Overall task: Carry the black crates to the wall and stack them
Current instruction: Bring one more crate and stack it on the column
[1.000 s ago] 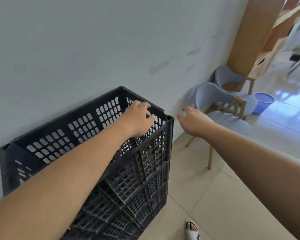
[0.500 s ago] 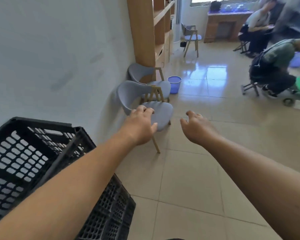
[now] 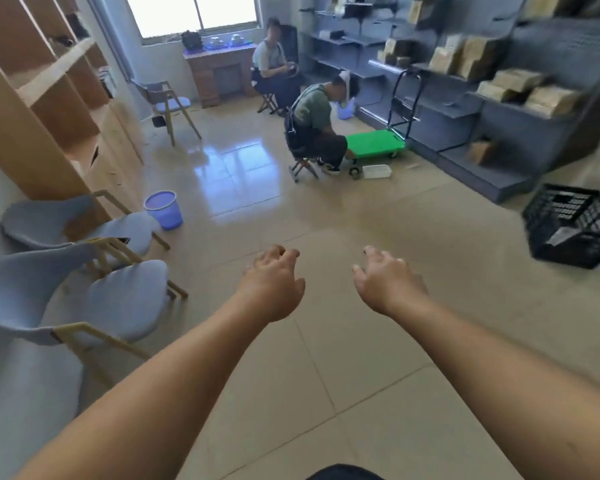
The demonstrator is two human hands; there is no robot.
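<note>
black crate (image 3: pixel 572 225) untouched, left grip (image 3: pixel 272 285) and right grip (image 3: pixel 387 284) loosely curled, empty

Both bare forearms reached forward side by side, palms down. The left hand (image 3: pixel 272 285) and the right hand (image 3: pixel 387 284) hung apart, fingers loosely curled, each holding nothing.

Cut off and blurred
The black crate (image 3: pixel 568 226) is cut by the right edge, its contents unclear; the packages (image 3: pixel 520 84) on the grey shelves (image 3: pixel 520 133) are smeared; a dark shape (image 3: pixel 343 474) at the bottom edge cannot be identified.
</note>
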